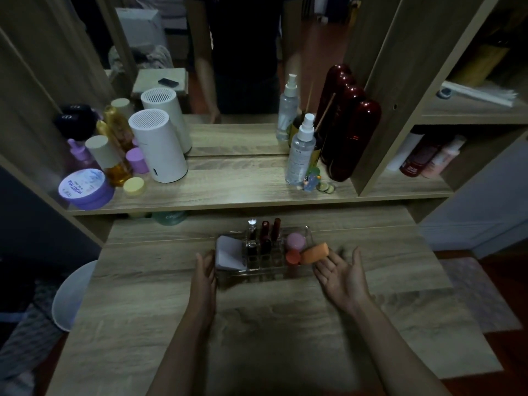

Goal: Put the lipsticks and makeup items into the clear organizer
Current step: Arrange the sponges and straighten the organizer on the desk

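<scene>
Clear organizer flanked by both hands.
Left hand edge-on, fingers together, touching; right hand palm-up, fingers spread, empty.

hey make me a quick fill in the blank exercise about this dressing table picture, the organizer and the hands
1. The clear organizer sits between the left hand and the right hand, and both hands are ____ of any item.
2. The right hand's palm faces ____.
3. The orange item lies at the organizer's ____ end.
4. The lipsticks stand ____ in the organizer's slots.

Missing words: empty; up; right; upright
</scene>
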The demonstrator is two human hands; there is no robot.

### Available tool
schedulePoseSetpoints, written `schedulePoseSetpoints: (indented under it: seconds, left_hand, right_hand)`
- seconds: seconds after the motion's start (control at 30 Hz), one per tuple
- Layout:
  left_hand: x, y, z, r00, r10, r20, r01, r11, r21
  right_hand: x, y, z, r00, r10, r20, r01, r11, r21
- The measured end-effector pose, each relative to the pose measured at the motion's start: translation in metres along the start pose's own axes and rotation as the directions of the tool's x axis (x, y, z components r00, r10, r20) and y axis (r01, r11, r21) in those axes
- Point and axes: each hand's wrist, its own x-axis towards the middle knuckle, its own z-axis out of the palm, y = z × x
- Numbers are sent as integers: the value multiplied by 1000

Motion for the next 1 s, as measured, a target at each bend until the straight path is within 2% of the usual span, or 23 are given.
schedulePoseSetpoints:
  seconds: [0.2,0.47,0.77,1.0]
  left_hand:
    - [4,-7,-7,999,-17,39,17,1000,-15]
    - [-1,-26,-4,999,-29,18,29,999,-22]
    - [-21,-38,15,998,-60,-13,59,997,-39]
    - [-29,-47,39,996,-81,41,84,995,-57]
  right_hand:
    - [2,4,-6,1000,-20,19,20,1000,-5]
    - [-1,1,-25,998,-37,41,38,999,-21]
    - [-7,-8,-42,999,-34,34,35,999,-12]
    - [-20,-25,-58,998,-66,-17,66,998,-4]
